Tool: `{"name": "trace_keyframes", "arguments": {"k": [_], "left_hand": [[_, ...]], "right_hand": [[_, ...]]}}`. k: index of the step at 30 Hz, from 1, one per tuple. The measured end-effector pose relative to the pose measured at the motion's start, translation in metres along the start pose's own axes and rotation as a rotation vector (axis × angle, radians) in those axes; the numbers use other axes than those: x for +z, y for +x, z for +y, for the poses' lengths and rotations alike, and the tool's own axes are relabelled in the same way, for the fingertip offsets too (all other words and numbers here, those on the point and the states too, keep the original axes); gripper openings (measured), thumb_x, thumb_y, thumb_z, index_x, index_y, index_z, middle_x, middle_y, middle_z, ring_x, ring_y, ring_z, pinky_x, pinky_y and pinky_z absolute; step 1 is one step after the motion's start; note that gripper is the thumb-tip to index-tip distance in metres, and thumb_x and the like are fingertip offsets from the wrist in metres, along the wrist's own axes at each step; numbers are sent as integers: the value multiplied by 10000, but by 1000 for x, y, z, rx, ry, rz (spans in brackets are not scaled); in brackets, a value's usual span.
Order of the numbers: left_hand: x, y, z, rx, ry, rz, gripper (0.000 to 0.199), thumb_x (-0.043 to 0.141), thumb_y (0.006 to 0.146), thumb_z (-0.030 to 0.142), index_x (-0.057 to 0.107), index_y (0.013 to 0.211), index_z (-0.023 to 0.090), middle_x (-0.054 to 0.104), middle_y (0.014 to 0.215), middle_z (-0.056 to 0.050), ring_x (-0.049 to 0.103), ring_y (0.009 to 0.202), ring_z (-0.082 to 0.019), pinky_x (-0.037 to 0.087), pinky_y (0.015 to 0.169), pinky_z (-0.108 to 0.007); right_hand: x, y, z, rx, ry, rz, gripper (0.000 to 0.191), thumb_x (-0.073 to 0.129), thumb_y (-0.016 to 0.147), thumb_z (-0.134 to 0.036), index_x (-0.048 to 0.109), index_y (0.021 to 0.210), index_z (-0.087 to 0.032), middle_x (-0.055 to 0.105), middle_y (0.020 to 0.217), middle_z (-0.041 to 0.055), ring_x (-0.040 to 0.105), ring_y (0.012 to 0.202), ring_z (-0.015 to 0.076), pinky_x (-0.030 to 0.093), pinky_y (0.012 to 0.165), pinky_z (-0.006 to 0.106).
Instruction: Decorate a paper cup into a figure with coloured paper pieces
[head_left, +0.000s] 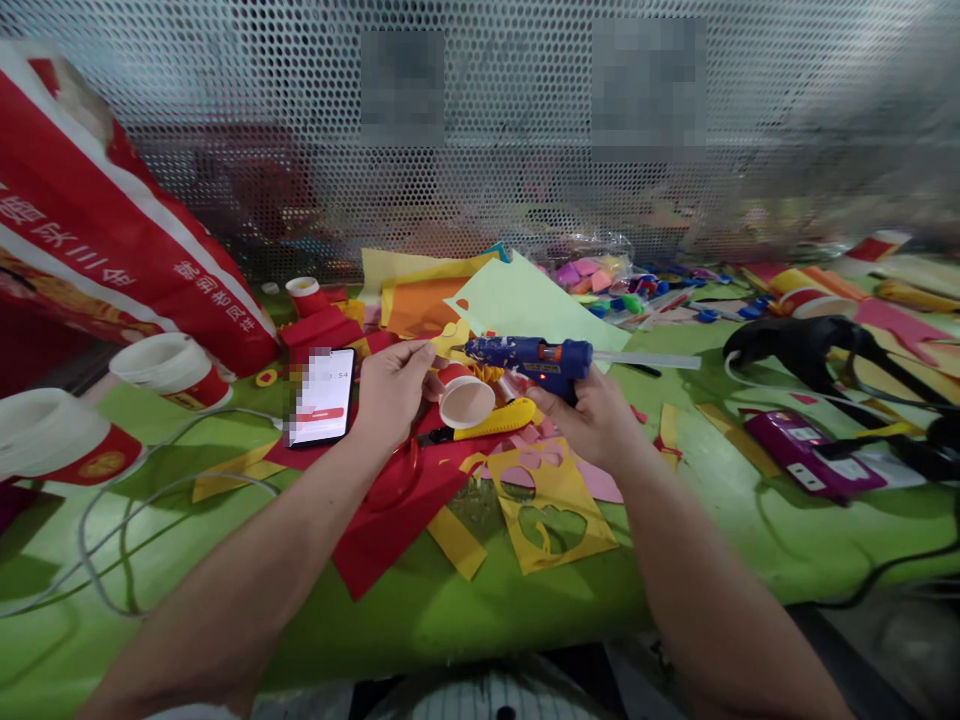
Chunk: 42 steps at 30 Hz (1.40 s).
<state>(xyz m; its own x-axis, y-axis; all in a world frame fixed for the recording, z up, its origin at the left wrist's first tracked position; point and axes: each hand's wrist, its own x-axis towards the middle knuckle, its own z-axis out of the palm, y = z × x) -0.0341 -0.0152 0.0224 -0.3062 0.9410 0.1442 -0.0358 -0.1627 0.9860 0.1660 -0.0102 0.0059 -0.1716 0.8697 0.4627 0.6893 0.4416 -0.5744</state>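
Observation:
My right hand point(589, 415) is wrapped round the handle of a blue glue gun point(529, 358), which points left; a clear glue stick point(660, 359) juts from its back. My left hand point(396, 388) pinches a small yellow cut-out point(450, 340) right at the gun's nozzle. Whether the nozzle touches it I cannot tell. Below lies a paper cup point(466, 402) on its side, mouth toward me. Beside it rests a yellow utility knife point(495, 420), and red-handled scissors point(401, 478) lie on red sheet material point(405, 520).
A phone point(322, 398) lies left of my left hand, near several paper cups point(169, 370) and a white cable point(82, 540). Yellow scrap point(517, 530) with cut holes lies in front. A purple power strip point(814, 455) stands right, before a perforated metal screen point(517, 120).

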Motion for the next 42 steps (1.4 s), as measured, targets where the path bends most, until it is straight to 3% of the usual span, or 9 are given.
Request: {"name": "trace_keyframes", "arguments": {"k": [9,18,25,33,38,42], "left_hand": [[1,-1,0,-4,-15,-3,104,601,653,244,629,657,144,659,609,-9,512,376,-67,407,356,-179],[1,-1,0,7,-7,-17,118,602,665,255,651,678,149,666,629,-14,524,386,-69,406,363,-180],[1,0,1,1,-15,-11,104,600,653,247,631,645,147,659,610,-9,519,377,-72,404,356,-182],[1,-2,1,7,-3,-21,124,607,661,261,637,666,140,654,613,-13,521,386,-72,412,369,-187],[2,-2,0,8,-9,-20,111,603,659,249,634,669,142,660,630,-13,517,382,-68,412,368,-185],[1,-2,0,10,2,-34,133,603,664,267,642,687,142,663,642,-11,517,389,-67,417,374,-186]], "right_hand": [[-6,6,3,74,28,63,368,496,731,-478,578,949,-193,629,712,72,578,666,246,419,553,329],[-4,0,1,-37,28,-40,354,493,752,-475,596,930,-187,654,723,73,585,667,241,430,567,320],[-6,5,2,36,8,60,399,473,740,-480,585,976,-179,637,705,74,576,649,249,410,533,317],[-5,1,-2,-31,29,-29,376,463,747,-492,605,896,-177,638,736,89,582,673,251,409,550,318],[-6,4,2,26,41,57,376,484,749,-472,593,953,-176,640,726,82,592,689,254,431,581,336],[-5,3,3,-41,80,22,365,477,767,-462,594,954,-172,647,733,80,591,653,235,428,551,321]]}}
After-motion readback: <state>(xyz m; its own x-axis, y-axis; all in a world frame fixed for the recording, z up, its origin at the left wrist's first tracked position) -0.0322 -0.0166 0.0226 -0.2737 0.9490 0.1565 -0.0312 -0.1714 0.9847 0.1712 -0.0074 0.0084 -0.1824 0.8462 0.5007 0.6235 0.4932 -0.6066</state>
